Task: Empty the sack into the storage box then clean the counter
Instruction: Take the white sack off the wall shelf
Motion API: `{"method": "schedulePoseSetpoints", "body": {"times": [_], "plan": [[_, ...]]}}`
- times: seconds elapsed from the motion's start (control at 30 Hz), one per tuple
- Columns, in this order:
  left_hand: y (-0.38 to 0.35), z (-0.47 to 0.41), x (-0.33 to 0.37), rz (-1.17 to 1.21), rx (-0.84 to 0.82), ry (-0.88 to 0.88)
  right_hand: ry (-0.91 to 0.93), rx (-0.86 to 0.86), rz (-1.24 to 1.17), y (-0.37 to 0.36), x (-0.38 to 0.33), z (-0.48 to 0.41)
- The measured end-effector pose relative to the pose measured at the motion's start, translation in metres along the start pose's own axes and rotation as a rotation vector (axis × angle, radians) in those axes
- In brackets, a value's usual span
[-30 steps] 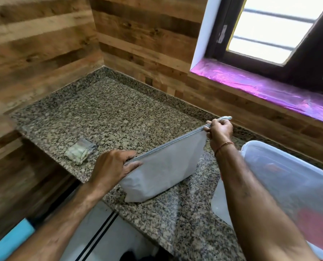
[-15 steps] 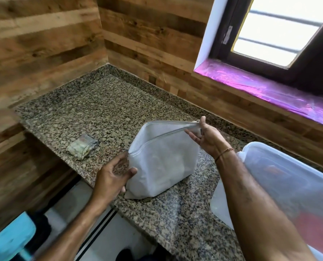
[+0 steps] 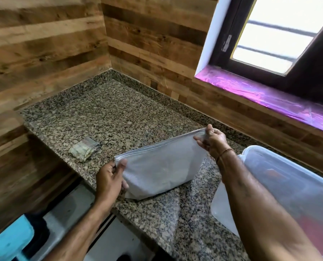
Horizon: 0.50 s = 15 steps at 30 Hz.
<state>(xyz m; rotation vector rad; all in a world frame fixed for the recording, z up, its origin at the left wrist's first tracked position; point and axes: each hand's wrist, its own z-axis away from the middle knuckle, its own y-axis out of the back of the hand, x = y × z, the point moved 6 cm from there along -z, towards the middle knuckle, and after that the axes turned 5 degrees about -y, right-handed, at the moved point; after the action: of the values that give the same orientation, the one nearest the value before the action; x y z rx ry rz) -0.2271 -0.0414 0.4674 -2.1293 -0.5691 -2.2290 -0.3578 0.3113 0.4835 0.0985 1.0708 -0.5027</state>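
Head view: the white sack (image 3: 160, 166) stands upright on the granite desk (image 3: 109, 113), near its front edge. The left hand (image 3: 108, 178) pinches its near top corner. The right hand (image 3: 213, 142) pinches the far top corner, so the top edge is stretched between them. The translucent storage box (image 3: 288, 185) sits right of the sack. A folded cloth (image 3: 85, 148) lies to the left, apart from the sack.

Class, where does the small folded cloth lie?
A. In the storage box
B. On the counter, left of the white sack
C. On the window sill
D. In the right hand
B: the folded cloth lies on the granite counter, apart from the white sack and to its left.
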Motion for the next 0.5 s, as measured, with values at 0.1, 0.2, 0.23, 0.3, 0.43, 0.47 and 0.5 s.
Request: {"method": "schedulePoseSetpoints", "body": {"times": [0.1,0.2,0.23,0.3,0.43,0.47,0.5], "plan": [[0.001,0.000,-0.003,0.103,0.008,0.059,-0.003,0.036,0.022,0.005,0.000,-0.003],[-0.003,0.003,-0.010,0.258,0.008,0.111,-0.025,0.059,0.067,0.007,0.000,-0.006],[-0.005,0.006,-0.013,0.295,-0.002,0.106,-0.045,0.071,0.092,0.009,0.000,-0.007],[-0.006,0.008,-0.016,0.369,-0.004,0.132,-0.091,0.096,0.147,0.012,0.000,-0.007],[-0.010,0.005,-0.028,0.426,-0.133,0.482,-0.119,0.151,0.230,0.015,-0.002,-0.013],[-0.013,0.005,-0.029,0.456,-0.146,0.553,-0.124,0.144,0.269,0.014,-0.001,-0.017],[-0.016,0.004,-0.029,0.521,-0.122,0.611,-0.135,0.130,0.320,0.013,0.000,-0.020]]}}
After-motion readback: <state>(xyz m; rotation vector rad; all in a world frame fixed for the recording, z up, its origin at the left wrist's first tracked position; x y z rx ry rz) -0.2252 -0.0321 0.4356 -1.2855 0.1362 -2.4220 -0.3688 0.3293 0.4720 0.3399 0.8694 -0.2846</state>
